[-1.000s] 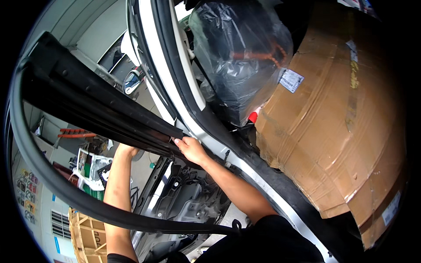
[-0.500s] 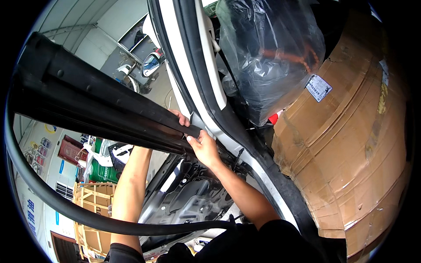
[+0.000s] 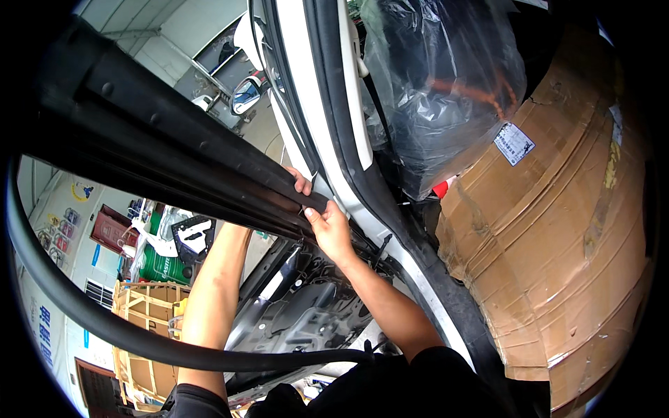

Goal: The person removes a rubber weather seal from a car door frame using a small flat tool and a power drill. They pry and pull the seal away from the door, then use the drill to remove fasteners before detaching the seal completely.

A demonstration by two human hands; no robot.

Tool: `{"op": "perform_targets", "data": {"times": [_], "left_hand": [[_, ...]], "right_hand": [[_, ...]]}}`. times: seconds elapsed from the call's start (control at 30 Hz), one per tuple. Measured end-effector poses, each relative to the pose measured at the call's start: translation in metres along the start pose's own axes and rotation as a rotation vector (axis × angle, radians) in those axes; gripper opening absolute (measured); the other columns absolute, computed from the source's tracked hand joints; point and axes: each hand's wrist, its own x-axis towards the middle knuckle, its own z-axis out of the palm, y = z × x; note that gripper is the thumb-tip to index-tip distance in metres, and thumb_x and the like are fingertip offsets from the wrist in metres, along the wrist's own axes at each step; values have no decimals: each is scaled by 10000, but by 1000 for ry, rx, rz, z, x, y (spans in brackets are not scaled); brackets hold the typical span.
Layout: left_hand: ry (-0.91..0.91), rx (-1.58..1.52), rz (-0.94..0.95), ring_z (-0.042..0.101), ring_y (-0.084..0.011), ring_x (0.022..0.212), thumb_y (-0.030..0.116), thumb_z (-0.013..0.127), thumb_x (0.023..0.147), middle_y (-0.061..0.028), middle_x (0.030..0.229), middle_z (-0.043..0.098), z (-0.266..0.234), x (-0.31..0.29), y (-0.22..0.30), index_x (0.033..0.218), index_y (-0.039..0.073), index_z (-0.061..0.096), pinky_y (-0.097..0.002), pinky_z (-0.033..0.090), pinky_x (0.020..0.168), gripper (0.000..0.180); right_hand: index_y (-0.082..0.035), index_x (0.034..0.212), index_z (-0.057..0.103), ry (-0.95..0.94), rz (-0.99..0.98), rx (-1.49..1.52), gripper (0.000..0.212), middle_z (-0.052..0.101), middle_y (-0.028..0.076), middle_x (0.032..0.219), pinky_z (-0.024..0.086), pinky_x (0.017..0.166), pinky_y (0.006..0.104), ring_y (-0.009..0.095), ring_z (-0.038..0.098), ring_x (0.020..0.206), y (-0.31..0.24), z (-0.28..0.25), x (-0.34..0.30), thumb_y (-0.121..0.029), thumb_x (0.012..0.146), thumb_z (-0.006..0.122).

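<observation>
A long black door frame [image 3: 188,153] with round plugs along it slants from the upper left down to the middle. At its lower end, beside the white body pillar, both my hands grip the end of a black rubber seal strip [image 3: 316,201]. My left hand [image 3: 302,183] reaches behind the frame, and its fingertips curl over the upper edge; the rest of it is hidden. My right hand [image 3: 330,228] is closed on the strip from the near side, thumb on top. A thick black rubber tube seal [image 3: 160,353] hangs loose in a curve below my arms.
The white car pillar [image 3: 327,139] runs down beside my hands. A bare metal door panel [image 3: 306,310] lies below. To the right are a large cardboard box [image 3: 557,230] and a plastic-wrapped item [image 3: 446,90]. Left stand a wooden crate [image 3: 150,306] and a green drum [image 3: 164,265].
The view has shifted slightly, and the door frame, pillar and my hands sit a little further right. Both hands keep their hold at the frame's end, the right thumb slightly moved.
</observation>
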Motion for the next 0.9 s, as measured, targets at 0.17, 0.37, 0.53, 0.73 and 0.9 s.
{"op": "perform_targets", "data": {"times": [0.17, 0.37, 0.53, 0.73, 0.9], "left_hand": [[104, -115, -2, 553, -278, 960, 326, 529, 933, -127, 821, 583, -2, 0, -6, 796, -5, 586, -381, 477, 866, 362], [46, -24, -3, 575, -251, 965, 372, 568, 901, -188, 888, 613, -8, -1, -4, 834, -29, 611, -306, 495, 842, 409], [26, 56, -41, 586, -245, 978, 373, 579, 896, -172, 930, 623, -10, 0, -4, 855, -42, 615, -310, 504, 843, 418], [22, 276, 1, 614, -224, 977, 136, 698, 800, -125, 988, 641, -7, -2, -4, 924, -4, 629, -312, 498, 867, 199], [104, 179, -78, 616, -202, 930, -84, 704, 663, -92, 946, 636, -7, -6, -4, 906, 11, 622, -310, 519, 777, 274]], "right_hand": [[28, 928, 566, 93, 0, -183, 318, 659, 102, 745, 488, 597, 350, 193, 620, 635, 4, 1, -6, -251, 905, 718], [-10, 1033, 562, -244, 184, 320, 224, 499, -60, 687, 310, 436, 205, 21, 399, 506, 1, -9, 5, -217, 979, 631], [-85, 1109, 514, -363, 255, 355, 247, 436, -60, 622, 264, 365, 196, 29, 365, 445, -5, -16, 9, -283, 992, 606], [-88, 1069, 521, -484, 446, 382, 226, 441, -43, 599, 251, 347, 203, 27, 320, 393, -18, -30, 12, -300, 1009, 571], [-63, 1030, 529, -462, 473, 371, 165, 535, 14, 667, 351, 412, 211, 65, 446, 476, -22, -36, 6, -207, 986, 598]]}}
